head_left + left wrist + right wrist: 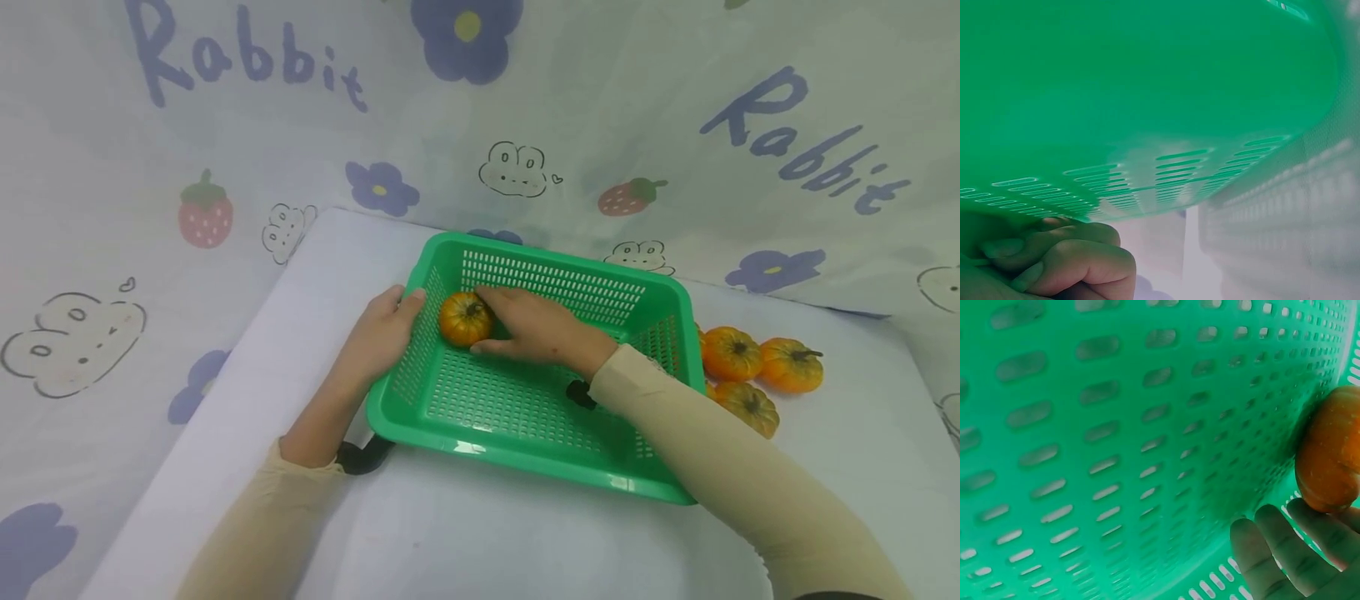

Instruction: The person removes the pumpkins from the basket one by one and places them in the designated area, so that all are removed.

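A green plastic basket [495, 454] with slotted walls stands on the white table. My left hand [386, 329] grips its left rim, the thumb over the edge; in the left wrist view the curled fingers [1085, 262] lie by the outer wall. Inside, at the basket's left end, sits a small orange pumpkin [465, 320] with a dark stem. My right hand [536, 325] reaches in from the right, thumb and fingers spread at the pumpkin's right side. Its fingers [1297, 562] look nearly straight in the right wrist view, one right at the pumpkin's lower edge.
Several more orange pumpkins [791, 365] lie together on the table [847, 450], just right of the basket. Behind the table hangs a pale cloth [420, 125] printed with rabbits, flowers and strawberries. A dark wrist device [365, 457] shows below the left wrist.
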The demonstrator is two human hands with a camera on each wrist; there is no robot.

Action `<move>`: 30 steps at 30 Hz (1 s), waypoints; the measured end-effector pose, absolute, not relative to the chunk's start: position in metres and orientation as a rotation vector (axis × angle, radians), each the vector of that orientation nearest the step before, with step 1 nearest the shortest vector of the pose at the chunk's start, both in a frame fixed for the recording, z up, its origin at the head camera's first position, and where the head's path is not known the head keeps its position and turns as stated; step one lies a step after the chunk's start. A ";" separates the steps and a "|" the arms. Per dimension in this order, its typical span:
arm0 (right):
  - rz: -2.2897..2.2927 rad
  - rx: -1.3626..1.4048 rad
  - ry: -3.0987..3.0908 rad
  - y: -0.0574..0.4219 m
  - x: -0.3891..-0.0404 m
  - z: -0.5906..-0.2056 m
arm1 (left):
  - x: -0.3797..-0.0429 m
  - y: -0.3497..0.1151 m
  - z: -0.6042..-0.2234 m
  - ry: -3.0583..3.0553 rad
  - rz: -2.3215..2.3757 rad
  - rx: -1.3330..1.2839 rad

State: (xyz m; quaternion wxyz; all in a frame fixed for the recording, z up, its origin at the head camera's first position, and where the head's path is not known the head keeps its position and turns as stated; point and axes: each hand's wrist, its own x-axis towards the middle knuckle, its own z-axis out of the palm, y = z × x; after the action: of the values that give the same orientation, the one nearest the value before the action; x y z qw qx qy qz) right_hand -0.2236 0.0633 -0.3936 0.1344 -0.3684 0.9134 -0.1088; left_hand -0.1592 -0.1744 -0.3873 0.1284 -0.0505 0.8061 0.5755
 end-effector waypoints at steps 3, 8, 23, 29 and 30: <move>-0.320 -1.069 2.654 0.062 -0.224 -0.395 | -0.159 -0.175 -0.387 2.348 1.666 -0.153; -0.314 -1.080 2.671 0.061 -0.226 -0.396 | -0.159 -0.175 -0.386 2.347 1.656 -0.162; -0.259 -1.078 2.687 0.062 -0.226 -0.396 | -0.159 -0.175 -0.390 2.359 1.671 -0.139; -0.277 -1.075 2.683 0.062 -0.226 -0.396 | -0.160 -0.175 -0.390 2.359 1.676 -0.136; -0.279 -1.074 2.682 0.062 -0.226 -0.396 | -0.160 -0.175 -0.391 2.358 1.677 -0.135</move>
State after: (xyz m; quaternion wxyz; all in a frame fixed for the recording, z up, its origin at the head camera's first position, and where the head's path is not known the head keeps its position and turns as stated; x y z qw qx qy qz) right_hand -0.2261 0.0620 -0.3957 0.1192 -0.3672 0.9175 -0.0955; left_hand -0.1596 -0.1750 -0.3905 0.1224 -0.0462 0.8080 0.5745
